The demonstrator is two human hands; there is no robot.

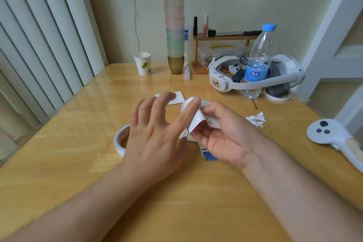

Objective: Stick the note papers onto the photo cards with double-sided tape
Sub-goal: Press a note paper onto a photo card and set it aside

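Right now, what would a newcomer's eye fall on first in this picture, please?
First, the two hands at the centre: the right hand holds a curled printed note paper, and the left hand touches its top with the forefinger. Next, the tall stack of pastel cups at the table's far edge. A roll of double-sided tape lies partly hidden under the left hand.

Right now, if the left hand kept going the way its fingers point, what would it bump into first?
Probably the small white card lying flat on the table just beyond the left hand; its fingertips already overlap it in view, though height is unclear.
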